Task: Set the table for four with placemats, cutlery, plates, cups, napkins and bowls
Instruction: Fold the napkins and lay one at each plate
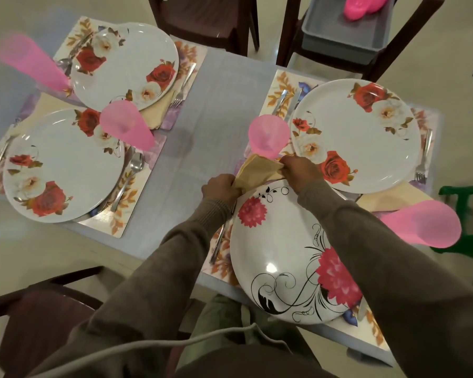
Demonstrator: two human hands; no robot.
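A tan napkin [258,171] hangs stretched between both hands, just above the far rim of the near plate [279,257], a white one with pink flowers. My left hand [221,188] grips its left end and my right hand [301,170] pinches its right end. A pink cup [268,136] stands right behind the napkin. Three more white plates with red roses [355,135] [124,65] [62,166] sit on floral placemats [137,203], each with cutlery beside it. Other pink cups [126,126] [32,61] [423,223] stand near those plates.
Folded tan napkins [159,110] [385,199] lie partly under two of the rose plates. Dark brown chairs [210,20] stand at the far side and near left. A grey bin [347,31] on the far right chair holds pink items. A green chair [467,214] is at the right.
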